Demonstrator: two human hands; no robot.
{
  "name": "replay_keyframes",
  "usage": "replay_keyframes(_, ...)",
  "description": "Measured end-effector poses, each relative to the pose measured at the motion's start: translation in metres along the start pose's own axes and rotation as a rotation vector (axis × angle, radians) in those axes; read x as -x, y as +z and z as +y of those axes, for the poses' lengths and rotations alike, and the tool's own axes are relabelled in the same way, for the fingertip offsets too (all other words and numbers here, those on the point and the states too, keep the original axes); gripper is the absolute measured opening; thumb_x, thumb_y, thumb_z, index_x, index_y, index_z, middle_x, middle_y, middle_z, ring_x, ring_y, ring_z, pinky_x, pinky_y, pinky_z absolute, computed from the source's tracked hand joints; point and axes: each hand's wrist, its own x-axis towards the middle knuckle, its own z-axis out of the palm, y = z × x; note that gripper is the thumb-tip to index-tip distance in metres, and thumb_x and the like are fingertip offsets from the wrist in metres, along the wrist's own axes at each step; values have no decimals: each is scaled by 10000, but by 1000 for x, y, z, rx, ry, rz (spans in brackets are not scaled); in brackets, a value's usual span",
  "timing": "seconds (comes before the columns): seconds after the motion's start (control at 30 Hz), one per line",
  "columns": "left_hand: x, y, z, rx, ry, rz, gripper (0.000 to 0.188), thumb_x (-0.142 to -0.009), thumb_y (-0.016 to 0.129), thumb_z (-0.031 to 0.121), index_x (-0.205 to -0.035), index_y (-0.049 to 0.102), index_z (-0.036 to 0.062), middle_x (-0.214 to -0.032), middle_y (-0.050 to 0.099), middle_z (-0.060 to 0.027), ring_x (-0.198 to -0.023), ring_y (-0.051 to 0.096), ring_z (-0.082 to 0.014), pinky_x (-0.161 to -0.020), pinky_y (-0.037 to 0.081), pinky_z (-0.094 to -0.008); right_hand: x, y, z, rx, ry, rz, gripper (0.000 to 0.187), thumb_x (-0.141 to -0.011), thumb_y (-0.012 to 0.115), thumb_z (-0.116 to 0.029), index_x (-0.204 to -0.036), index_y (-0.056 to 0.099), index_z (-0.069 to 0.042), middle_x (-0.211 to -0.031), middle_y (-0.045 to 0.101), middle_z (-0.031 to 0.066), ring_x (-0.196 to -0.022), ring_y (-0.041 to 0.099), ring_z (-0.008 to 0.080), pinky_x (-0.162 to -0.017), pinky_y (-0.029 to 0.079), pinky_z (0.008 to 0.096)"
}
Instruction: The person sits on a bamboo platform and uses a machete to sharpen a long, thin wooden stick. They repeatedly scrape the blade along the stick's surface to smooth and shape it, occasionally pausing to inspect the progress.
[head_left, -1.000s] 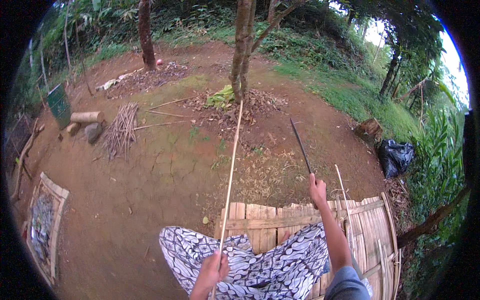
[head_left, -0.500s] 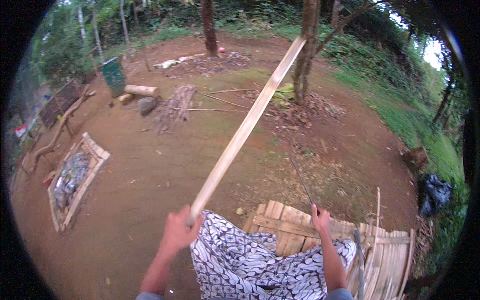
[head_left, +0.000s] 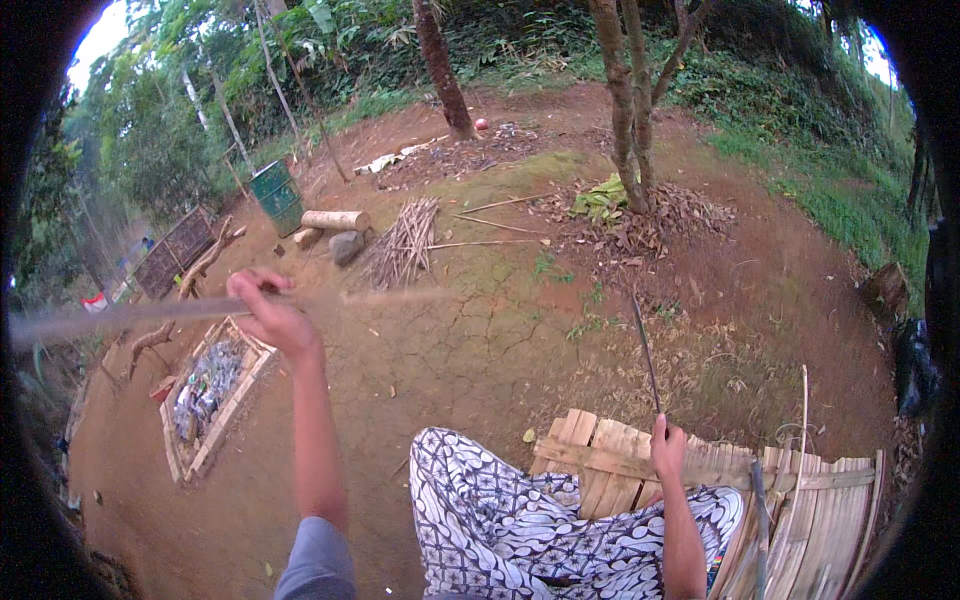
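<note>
Bamboo, pale and split thin, is the long strip [head_left: 150, 312] that the left hand [head_left: 272, 318] holds out to the left, well above the red dirt. It runs nearly level from the picture's left rim past the hand toward the middle, and it is smeared with motion, so its far ends are hard to trace. The left fingers are curled tight around it.

A green bin [head_left: 277, 197] stands upright at the yard's far left, just beside a short log [head_left: 335, 219] and a grey stone [head_left: 346, 246]; what it holds cannot be seen. Lower left, a flat wooden frame [head_left: 232, 392] lies on the ground, filled with a grey and bluish jumble too small to make out. A bundle of sticks [head_left: 402, 245] lies near the stone.

The right hand [head_left: 667, 452] is closed in a fist around the handle of a knife [head_left: 646, 352], whose thin dark blade points up and away, tilted slightly left. This hand hovers over a bamboo platform [head_left: 600, 470] where the person sits in a patterned cloth [head_left: 500, 520].

Half a second ago the strip slanted up and away toward the tree [head_left: 625, 100], with the left hand low near the lap; now the hand is raised and out to the left and the strip is swung round flat. The knife hand has barely shifted.
</note>
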Motion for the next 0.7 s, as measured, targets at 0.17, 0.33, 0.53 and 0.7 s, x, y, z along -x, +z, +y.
replay_keyframes(0.17,28,21,1,-14,-311,-237,436,-986,263,394,-1068,491,32,-997,587,-156,-990,551,-240,-898,410,-386,3,-9,-20,-157,93,-98,589,-933,415,-444,-555,502,0,-480,473,78,-474,477,176,-508,384,353)
replay_keyframes(0.33,64,33,6,359,-476,-381,503,-968,269,411,-1291,401,48,-1195,522,-177,-1124,500,-268,-932,400,-407,2,-12,-17,-267,158,-147,604,-917,425,-485,-582,514,10,-514,501,91,-504,483,183,-540,392,362)
replay_keyframes(0.53,78,47,20,409,-429,-303,456,-938,321,270,-1344,362,67,-1291,458,-149,-1144,485,-275,-968,377,-408,3,-12,-20,-254,118,-124,594,-920,425,-477,-579,503,3,-510,489,64,-515,475,156,-535,390,345)
replay_keyframes(0.7,55,40,11,-274,-252,-482,432,-839,411,43,-1267,467,59,-1253,492,-136,-1140,499,-245,-982,367,-413,3,-14,-24,-247,129,-142,582,-925,429,-460,-578,504,1,-503,479,54,-508,466,150,-526,386,334)
